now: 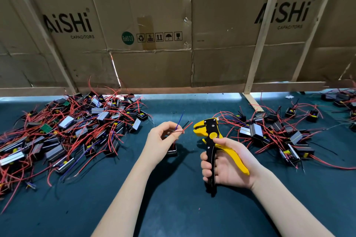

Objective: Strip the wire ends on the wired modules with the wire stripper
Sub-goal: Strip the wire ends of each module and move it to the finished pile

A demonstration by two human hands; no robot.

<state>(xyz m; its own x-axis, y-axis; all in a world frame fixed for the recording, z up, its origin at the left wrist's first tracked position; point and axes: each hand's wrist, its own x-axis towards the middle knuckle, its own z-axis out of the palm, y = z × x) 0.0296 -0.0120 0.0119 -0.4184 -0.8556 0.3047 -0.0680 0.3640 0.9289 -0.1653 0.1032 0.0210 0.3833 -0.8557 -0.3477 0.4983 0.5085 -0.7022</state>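
Observation:
My left hand (pixel 163 136) pinches the red wire (pixel 185 128) of a small black module (pixel 172 150) that hangs partly hidden under the hand. A blue wire (pixel 180 120) and a black one stick up beside it. The red wire's tip points right, a short gap from the open yellow jaws of the wire stripper (pixel 211 140). My right hand (pixel 225 167) grips the stripper's black and yellow handles, jaws facing left toward the wire.
A big heap of wired modules (pixel 73 131) with red wires fills the left of the dark green table (pixel 173 208). A smaller spread of modules (pixel 279 134) lies right. Cardboard sheets (pixel 154 25) and wooden slats close off the back.

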